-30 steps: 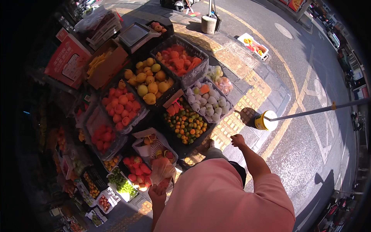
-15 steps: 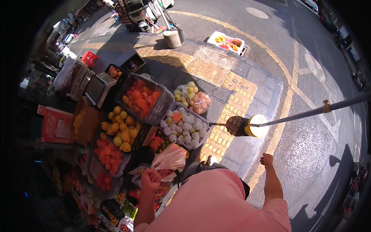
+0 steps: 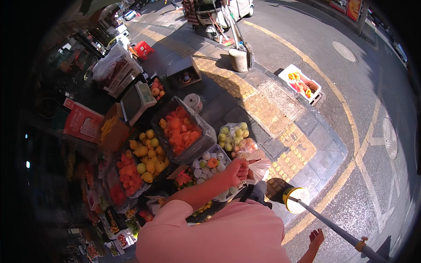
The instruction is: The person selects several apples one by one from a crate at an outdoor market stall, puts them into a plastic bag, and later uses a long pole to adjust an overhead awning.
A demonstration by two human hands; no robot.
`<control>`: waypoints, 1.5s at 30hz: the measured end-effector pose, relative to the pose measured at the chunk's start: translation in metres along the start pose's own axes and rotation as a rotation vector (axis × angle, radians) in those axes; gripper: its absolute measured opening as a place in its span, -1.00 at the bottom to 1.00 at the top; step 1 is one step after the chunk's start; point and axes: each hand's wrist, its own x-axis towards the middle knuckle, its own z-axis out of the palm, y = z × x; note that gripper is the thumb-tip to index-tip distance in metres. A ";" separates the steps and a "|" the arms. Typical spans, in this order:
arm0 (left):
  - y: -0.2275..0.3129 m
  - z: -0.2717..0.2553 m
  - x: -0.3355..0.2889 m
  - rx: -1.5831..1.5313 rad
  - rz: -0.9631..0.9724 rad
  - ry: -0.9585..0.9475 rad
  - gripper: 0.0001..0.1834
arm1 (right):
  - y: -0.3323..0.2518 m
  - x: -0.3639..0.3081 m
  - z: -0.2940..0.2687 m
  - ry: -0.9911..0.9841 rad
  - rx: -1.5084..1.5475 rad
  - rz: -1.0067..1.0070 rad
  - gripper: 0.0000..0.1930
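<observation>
My left hand [image 3: 237, 172] is closed in a fist around the gathered part of a thin pinkish plastic bag [image 3: 259, 166]. The bag sticks out to the right of the fist, and its contents cannot be made out. My left arm reaches across a crate of white-netted round fruit [image 3: 202, 170] and hides part of it. Just beyond the fist stands a clear bag of green round fruit [image 3: 232, 135], with pinkish fruit [image 3: 244, 146] beside it. Low on the right, my right hand [image 3: 316, 238] hangs with its fingers apart and nothing in it, over the road.
Left of the arm are a crate of orange-wrapped fruit [image 3: 180, 131], yellow fruit [image 3: 149, 153], a scale [image 3: 139, 103] and a red box [image 3: 83, 123]. A grey pole [image 3: 333, 225] rises from a weighted bucket [image 3: 297, 200]. A white foam box [image 3: 291, 72] lies by the kerb.
My left hand has swung forward and right with the plastic bag, from low over the crates to beside the bagged fruit. My right hand has dropped lower and its fingers have spread. The view has turned left.
</observation>
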 end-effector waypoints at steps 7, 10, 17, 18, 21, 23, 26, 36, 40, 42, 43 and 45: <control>0.053 0.156 0.166 0.222 -0.224 0.057 -0.47 | 0.009 -0.003 -0.031 0.303 0.246 0.214 -0.72; 0.059 0.238 0.251 0.381 -0.331 -0.022 -0.75 | 0.020 -0.003 -0.008 0.410 0.448 0.313 -0.76; 0.015 0.431 0.384 0.755 -0.416 -0.044 -0.88 | 0.047 0.026 0.080 0.654 0.841 0.470 -0.73; 0.002 0.461 0.397 0.853 -0.419 -0.020 -0.89 | 0.046 0.021 0.086 0.706 0.903 0.419 -0.76; -0.040 0.531 0.443 0.996 -0.506 -0.116 -0.87 | 0.006 -0.014 0.083 0.954 1.192 0.299 -0.77; -0.070 0.569 0.480 1.111 -0.560 -0.174 -0.88 | -0.049 -0.054 0.061 1.300 1.228 0.010 -0.73; -0.120 0.628 0.533 1.321 -0.623 -0.230 -0.76 | -0.150 -0.130 0.027 1.711 1.260 -0.158 -0.58; -0.306 0.733 0.698 1.929 -0.927 -0.422 -0.84 | -0.344 -0.150 0.023 2.292 0.576 -0.016 -0.69; -0.354 0.758 0.738 1.905 -1.358 -0.559 -0.79 | -0.368 -0.138 -0.009 2.371 0.842 0.203 -0.66; -0.377 0.765 0.739 1.973 -1.405 -0.601 -0.78 | -0.368 -0.137 -0.005 2.396 0.792 0.211 -0.66; -0.386 0.765 0.740 1.968 -1.457 -0.609 -0.78 | -0.364 -0.138 -0.005 2.395 0.808 0.199 -0.66; -0.396 0.765 0.736 2.006 -1.478 -0.616 -0.79 | -0.357 -0.135 -0.004 2.379 0.857 0.163 -0.67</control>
